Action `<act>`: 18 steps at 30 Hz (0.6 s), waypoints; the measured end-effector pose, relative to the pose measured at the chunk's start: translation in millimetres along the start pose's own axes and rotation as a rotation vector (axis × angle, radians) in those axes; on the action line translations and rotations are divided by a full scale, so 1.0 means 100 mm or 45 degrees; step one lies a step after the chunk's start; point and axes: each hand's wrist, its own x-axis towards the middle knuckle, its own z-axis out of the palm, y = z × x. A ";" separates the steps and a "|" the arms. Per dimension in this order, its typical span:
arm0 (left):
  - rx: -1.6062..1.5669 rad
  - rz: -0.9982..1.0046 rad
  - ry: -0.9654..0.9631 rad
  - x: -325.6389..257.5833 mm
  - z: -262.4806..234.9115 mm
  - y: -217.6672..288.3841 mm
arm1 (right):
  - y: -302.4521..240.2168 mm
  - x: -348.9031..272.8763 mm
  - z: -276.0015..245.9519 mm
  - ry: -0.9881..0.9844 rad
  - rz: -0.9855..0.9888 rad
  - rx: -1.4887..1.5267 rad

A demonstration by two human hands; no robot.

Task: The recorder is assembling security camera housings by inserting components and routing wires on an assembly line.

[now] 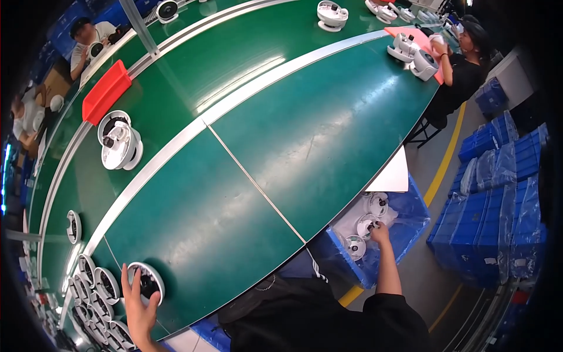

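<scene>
Round white part (146, 282) on green table (234, 193): left hand (138, 305) fingers spread over it; right hand (380, 233) grasps part in blue bin (410, 220).

I see a long green workbench (281, 135) curving across my view, split lengthwise by a pale metal rail (176, 144) and crossed by a thin seam. On it, near the left, stands a white round fan housing (119, 141) beside a red plastic tray (105, 91). A white ring-shaped fan grille (146, 281) lies at the near edge, next to a row of similar white grilles (94, 281) at the lower left. More white fan units (410, 53) sit at the far right end, and another (332, 15) at the top.
</scene>
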 end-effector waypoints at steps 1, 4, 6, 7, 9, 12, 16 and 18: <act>-0.021 -0.040 -0.013 -0.01 0.08 -0.13 | 0.28 0.10 0.17 0.200 -0.232 -0.277; 0.027 -0.152 0.060 -0.22 0.14 -0.56 | 0.13 0.09 0.48 0.229 -0.149 -0.330; 0.078 -0.238 0.112 -0.44 -0.21 -0.91 | -0.34 -0.35 0.86 0.197 -0.175 -0.340; 0.106 -0.204 0.146 -0.47 -0.35 -1.19 | -0.50 -0.56 0.91 0.184 -0.167 -0.368; -0.013 -0.314 0.174 -0.50 -0.67 -1.55 | -0.70 -0.99 1.02 0.273 -0.154 -0.328; 0.109 -0.398 0.297 -0.70 -1.04 -2.30 | -0.99 -1.54 1.18 0.323 -0.170 -0.299; 0.063 -0.357 0.436 -0.91 -1.44 -3.26 | -1.21 -2.05 1.18 0.186 -0.229 -0.140; 0.102 -0.350 0.525 -0.99 -1.64 -3.64 | -1.50 -2.40 1.07 0.072 -0.264 -0.104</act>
